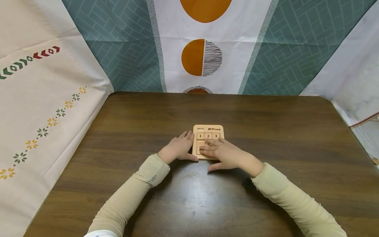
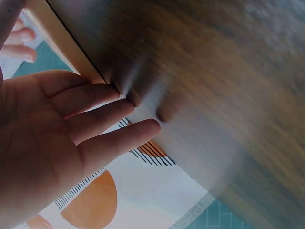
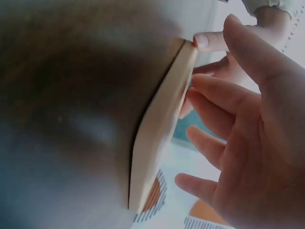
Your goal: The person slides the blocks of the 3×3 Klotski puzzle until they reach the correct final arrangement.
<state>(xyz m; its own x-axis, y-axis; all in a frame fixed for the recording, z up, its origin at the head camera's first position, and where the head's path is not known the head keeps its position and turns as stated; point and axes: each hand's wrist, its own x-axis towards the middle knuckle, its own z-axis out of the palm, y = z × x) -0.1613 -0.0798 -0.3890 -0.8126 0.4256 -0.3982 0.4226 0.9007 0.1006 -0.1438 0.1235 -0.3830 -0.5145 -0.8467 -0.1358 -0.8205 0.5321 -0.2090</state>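
Observation:
A wooden number sliding puzzle point(image 1: 204, 129) lies flat on the brown table, with tiles 1, 2 and 3 showing in its top row. Along the puzzle's left side rests my left hand point(image 1: 178, 146), fingers extended and thumb at the lower left corner. My right hand point(image 1: 229, 154) reaches over the lower tiles from the right, its fingertips on the board and its thumb held apart below. These fingers hide most of the lower rows. In the right wrist view, the puzzle's edge point(image 3: 157, 138) is seen side-on, with fingertips at its upper face.
The dark wooden table point(image 1: 148, 115) extends around the puzzle on all sides. Behind it hangs a patterned green and white cloth point(image 1: 237, 65). A white cloth with embroidered flowers point(image 1: 65, 131) hangs along the left side.

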